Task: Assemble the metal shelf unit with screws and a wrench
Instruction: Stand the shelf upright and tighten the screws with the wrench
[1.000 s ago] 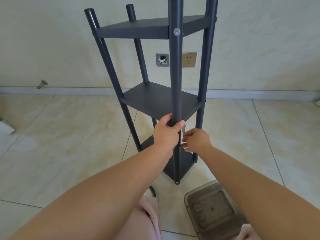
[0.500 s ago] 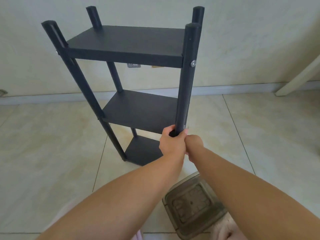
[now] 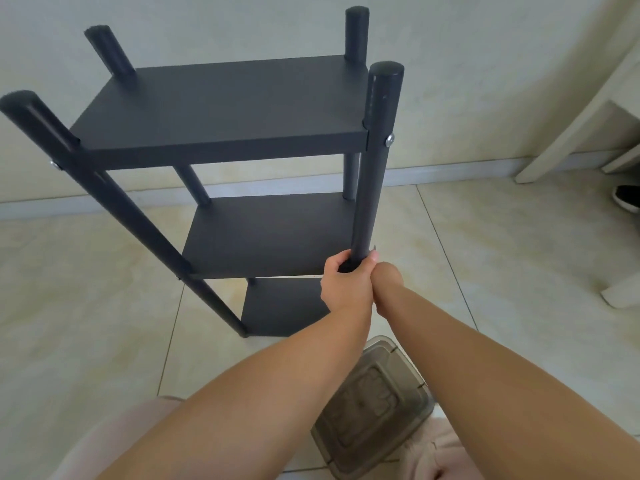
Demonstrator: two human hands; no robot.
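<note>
Clearly the shelf unit (image 3: 221, 109) stood upright on the tiled floor (image 3: 86, 289), near the wall. The left hand (image 3: 346, 285) held a curled grip around the front right post (image 3: 372, 174) at the middle shelf. The right hand (image 3: 388, 285) was mostly hidden behind it; I could not tell its grip. The frame looked stiff, light and tippy, with smooth posts; holding a post near a shelf joint seemed steadiest.

dark grey shelf unit (image 3: 221, 109), cream marbled floor (image 3: 86, 289).

Soft, even daylight, fairly bright, with no glare and only faint shadows on the floor (image 3: 104, 306). Wide-angle bending curves the edges; the forearms nearest the camera look slightly soft.
</note>
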